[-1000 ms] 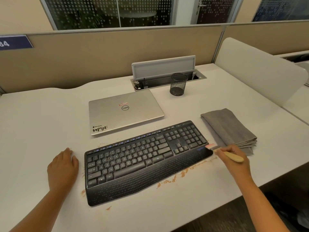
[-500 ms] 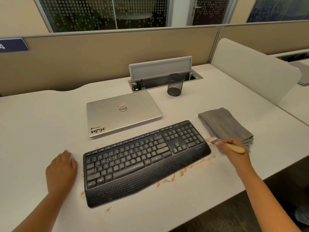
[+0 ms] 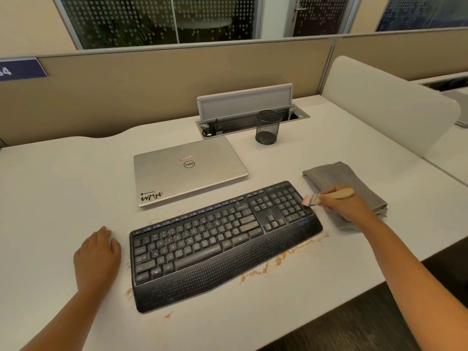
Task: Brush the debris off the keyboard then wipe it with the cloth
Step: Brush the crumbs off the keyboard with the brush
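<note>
A black keyboard [image 3: 222, 239] lies slanted on the white desk [image 3: 50, 188]. Orange-brown debris [image 3: 278, 262] is strewn along its near edge and by its left corner. My right hand [image 3: 347, 206] grips a small brush [image 3: 326, 197] by its pale wooden handle; the bristles touch the keyboard's right edge beside the number pad. A folded grey cloth [image 3: 339, 178] sits right of the keyboard, partly under my right hand. My left hand [image 3: 97, 257] rests flat on the desk just left of the keyboard.
A closed silver laptop [image 3: 190, 169] lies behind the keyboard. A black mesh pen cup [image 3: 268, 126] stands by an open cable tray [image 3: 243, 117] at the back. A white divider [image 3: 387, 105] bounds the desk on the right; the front edge runs near my right forearm.
My right hand has carried the brush from the keyboard's near right corner up along its right edge to the number pad. My left hand has stayed put.
</note>
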The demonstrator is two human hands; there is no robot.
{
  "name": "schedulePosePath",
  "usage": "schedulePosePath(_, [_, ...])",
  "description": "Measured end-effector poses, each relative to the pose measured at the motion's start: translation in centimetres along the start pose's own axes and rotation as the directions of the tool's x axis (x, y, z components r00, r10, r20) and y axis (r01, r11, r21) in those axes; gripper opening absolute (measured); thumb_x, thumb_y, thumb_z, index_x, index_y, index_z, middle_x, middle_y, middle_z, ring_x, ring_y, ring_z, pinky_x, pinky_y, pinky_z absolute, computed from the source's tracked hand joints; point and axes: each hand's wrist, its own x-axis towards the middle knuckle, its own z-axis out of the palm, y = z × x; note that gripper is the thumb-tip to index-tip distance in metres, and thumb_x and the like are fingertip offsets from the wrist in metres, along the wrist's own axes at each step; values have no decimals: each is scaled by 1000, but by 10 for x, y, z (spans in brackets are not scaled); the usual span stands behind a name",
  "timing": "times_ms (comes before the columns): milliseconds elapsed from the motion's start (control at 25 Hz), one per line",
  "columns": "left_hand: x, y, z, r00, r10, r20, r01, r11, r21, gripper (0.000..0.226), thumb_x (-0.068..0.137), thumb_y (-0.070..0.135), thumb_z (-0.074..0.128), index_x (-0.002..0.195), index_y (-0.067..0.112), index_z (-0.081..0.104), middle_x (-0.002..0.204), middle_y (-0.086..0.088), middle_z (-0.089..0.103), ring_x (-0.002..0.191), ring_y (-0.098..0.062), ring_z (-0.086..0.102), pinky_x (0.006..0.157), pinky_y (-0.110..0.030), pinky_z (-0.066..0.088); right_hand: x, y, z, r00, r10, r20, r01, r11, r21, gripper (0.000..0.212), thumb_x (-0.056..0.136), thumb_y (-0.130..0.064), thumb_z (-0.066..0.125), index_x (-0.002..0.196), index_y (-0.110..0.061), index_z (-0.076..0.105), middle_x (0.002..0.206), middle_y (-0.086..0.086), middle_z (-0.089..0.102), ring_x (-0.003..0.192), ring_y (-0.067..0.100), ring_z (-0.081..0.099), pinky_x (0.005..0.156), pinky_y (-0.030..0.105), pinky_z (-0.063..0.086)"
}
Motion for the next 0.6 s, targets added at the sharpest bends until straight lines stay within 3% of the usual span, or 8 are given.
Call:
schedulePosePath(120, [1,-1,2,999,-38,1,38,999,5,35,94,16,42,118,-5,56,121,-26,59,110,-46,54,92,-56,42,-1,4,-8,997,42,61,-37,996,-84,6,85,-15,66,85,-9,67,63,0,64,50,7,52,45,18,38])
schedulePosePath(240, [4,-3,5,999,-51,1,51,999,-6,29,91,8,51,117,-4,57,121,-26,59,110,-47,53,92,-57,41,-3,-1,-25,980,147,133,-120,974,-190,11,83,-10,64,78,0,68,57,5,64,50,14,54,53,22,45])
schedulePosePath(400, [6,-5,7,999,-48,8,48,999,-11,30,91,9,50,118,-4,56,121,-25,59,111,-46,52,93,-56,40,-9,-8,-14,999,38,21,-37,998,-52,11,82,-11,66,81,-21,69,73,0,67,68,14,62,49,18,42])
schedulePosePath(520, [6,-7,8,1000,-27,6,27,1000,-1,30,91,9,50,118,-4,56,120,-26,59,110,-46,53,92,-56,41,-15,-16,-13,975,25,220,1,993,-117,14,79,-1,69,85,-13,72,77,0,68,61,7,59,41,7,39])
schedulePosePath(600, [7,-7,8,1000,-18,-2,18,1000,3,30,91,7,51,117,-4,56,120,-26,59,109,-47,54,91,-55,42,-15,-23,-21,962,32,271,21,981,-191,10,78,-1,70,83,-10,73,72,-2,67,47,-2,56,39,7,36])
